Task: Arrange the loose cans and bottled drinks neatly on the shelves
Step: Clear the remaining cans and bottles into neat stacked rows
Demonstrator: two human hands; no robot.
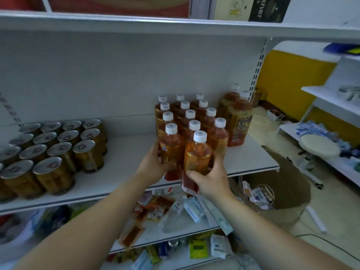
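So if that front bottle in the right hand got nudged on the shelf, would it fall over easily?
Probably fairly easily: the front bottle is tall and narrow. It looks full of amber drink, so likely heavy for its size. The smooth plastic may slip, which may be why the right hand wraps its lower part.

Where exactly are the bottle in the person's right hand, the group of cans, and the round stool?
Front bottle [196, 152], head view: on its amber body, below the white cap.
Cans [52, 149], head view: on a silver lid mid-group, left on the shelf.
Round stool [316, 145], head view: on its pale seat top.
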